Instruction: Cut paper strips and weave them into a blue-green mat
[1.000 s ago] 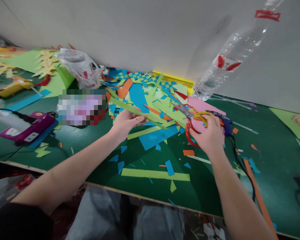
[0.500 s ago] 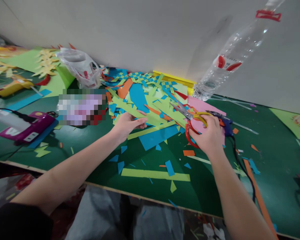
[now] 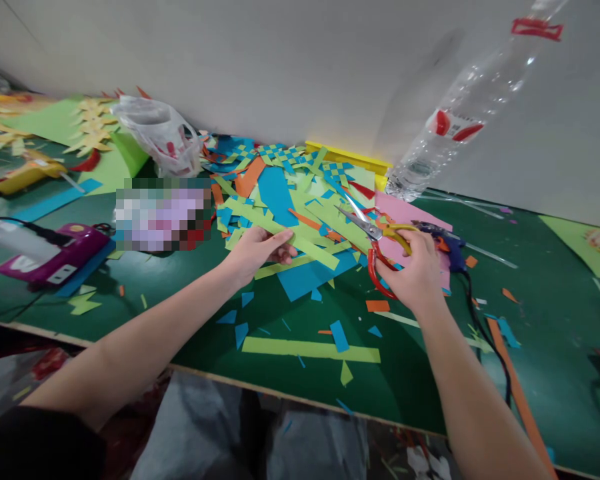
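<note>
Between thumb and fingers, my left hand [image 3: 264, 252] pinches a light green paper strip [image 3: 313, 247], which slants down to the right over the pile. My right hand [image 3: 416, 270] is closed on the handles of a pair of scissors [image 3: 373, 230], one loop yellow and one red. The blades are spread apart and point up-left, a short way from the strip's free end. Beneath the strip lie a blue paper sheet [image 3: 300, 283] and a heap of green, blue and orange cut paper. Another green strip [image 3: 310, 349] lies flat near the table's front edge.
A clear plastic bottle [image 3: 460, 113] stands at the back right. A glue gun [image 3: 445, 243] with a black cord lies beyond my right hand. At left are a purple power strip [image 3: 63, 253], a white plastic bag [image 3: 157, 133] and a yellow tool [image 3: 27, 170]. Paper scraps litter the green table [image 3: 180, 340].
The green strip in my left hand has swung so its free end points down-right. The scissors have shifted slightly left and their blades have opened wider.
</note>
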A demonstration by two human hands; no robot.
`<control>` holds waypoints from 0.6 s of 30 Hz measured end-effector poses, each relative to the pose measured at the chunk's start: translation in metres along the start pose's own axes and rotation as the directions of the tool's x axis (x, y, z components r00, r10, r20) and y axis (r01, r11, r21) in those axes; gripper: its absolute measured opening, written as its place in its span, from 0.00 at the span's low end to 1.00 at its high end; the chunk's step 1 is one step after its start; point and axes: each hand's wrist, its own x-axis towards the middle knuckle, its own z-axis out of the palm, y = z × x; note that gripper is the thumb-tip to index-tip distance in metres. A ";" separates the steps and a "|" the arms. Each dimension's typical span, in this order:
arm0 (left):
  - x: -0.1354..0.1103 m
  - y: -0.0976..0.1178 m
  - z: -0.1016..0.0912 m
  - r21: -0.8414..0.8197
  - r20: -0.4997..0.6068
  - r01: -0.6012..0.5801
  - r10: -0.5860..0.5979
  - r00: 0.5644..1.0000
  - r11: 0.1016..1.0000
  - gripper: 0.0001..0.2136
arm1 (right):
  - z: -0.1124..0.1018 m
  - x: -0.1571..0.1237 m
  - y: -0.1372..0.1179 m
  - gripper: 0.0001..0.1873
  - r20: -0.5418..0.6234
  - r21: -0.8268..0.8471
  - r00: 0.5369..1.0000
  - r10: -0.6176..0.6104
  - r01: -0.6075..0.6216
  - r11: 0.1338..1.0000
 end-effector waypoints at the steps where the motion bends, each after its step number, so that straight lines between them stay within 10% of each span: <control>1: 0.000 0.000 0.000 0.003 0.002 -0.001 0.001 1.000 1.000 0.13 | 0.000 0.000 0.000 0.28 0.001 0.002 1.000 -0.002 0.002 1.000; 18: -0.001 -0.003 0.002 0.016 0.004 -0.053 0.053 0.999 0.998 0.10 | -0.004 -0.002 -0.010 0.28 0.088 0.114 0.995 -0.046 0.036 0.993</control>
